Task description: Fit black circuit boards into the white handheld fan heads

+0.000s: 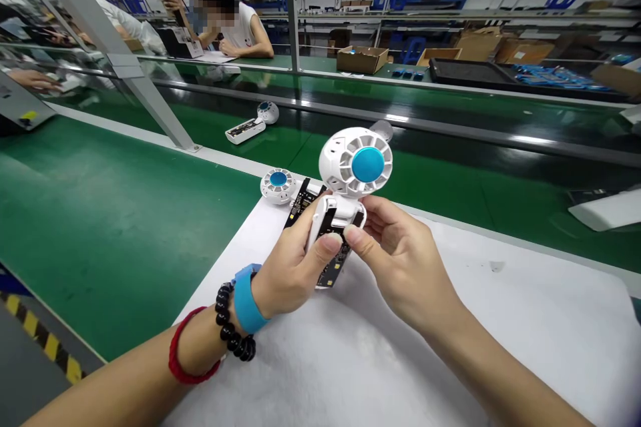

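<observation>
A small white handheld fan (330, 163) with a blue centre stands upright between my hands, its handle uncovered so a black circuit board (328, 273) shows. My left hand (285, 273) wraps round the handle's left side, thumb on the board. From the right, my right hand (408, 263) grips the top of the handle, its thumb pressed near the fan head and its fingers partly hidden behind. Just behind my left hand, a second fan (270, 195) with a bare board lies at the far edge of the white sheet (310, 373).
Beyond the sheet runs a green conveyor belt (441, 190), carrying another opened fan (245, 132) and a white part (608, 210) at right. A slanted metal post (150, 93) rises at left. A co-worker (245, 30) sits across the line, near a cardboard box (361, 60).
</observation>
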`<state>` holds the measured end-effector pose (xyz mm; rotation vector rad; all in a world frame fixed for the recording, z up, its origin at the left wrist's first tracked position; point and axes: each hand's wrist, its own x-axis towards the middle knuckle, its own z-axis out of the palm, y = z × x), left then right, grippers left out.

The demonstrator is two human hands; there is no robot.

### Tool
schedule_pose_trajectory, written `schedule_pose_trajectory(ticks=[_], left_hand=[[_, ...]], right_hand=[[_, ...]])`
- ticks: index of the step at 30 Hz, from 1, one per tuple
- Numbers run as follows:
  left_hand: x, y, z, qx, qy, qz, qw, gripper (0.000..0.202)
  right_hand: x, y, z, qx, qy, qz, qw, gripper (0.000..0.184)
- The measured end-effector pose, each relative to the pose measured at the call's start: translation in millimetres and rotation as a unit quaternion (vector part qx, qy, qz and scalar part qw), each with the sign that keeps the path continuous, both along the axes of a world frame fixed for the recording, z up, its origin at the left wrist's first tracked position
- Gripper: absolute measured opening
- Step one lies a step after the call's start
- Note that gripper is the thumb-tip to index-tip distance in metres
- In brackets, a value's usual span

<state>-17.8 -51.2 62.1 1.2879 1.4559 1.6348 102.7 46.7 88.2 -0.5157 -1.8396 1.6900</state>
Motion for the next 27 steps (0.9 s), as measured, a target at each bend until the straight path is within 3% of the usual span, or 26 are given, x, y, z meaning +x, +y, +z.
schedule_pose_trajectory(ticks=[6, 11, 13, 18, 27], left_hand=[[0, 3, -2.7, -0.036, -0.034, -0.035, 0.998, 0.061], [-3, 4, 1.1, -0.146, -0.1, -0.137, 0.975, 0.06], [-4, 4, 3.5, -0.196, -0.132, -0.152, 0.96, 0.054], [2, 3, 8.9, -0.217, -0.122, -0.121, 0.961, 0.046], [10, -1, 6.7, -0.218, -0.075, -0.067, 0.971, 0.026]], right_hand=[[-1, 6, -1.2, -0.06, -0.004, 0.036, 0.998, 0.019], [-1, 18, -7.3, -0.063, 0.017, -0.039, 0.997, 0.027], [-1, 19, -7.7, -0.067, 0.0, -0.055, 0.996, 0.031], [-3, 13, -1.1, -0.075, -0.039, -0.055, 0.995, 0.03], [-6, 7, 0.7, -0.082, 0.03, -0.07, 0.994, 0.026]])
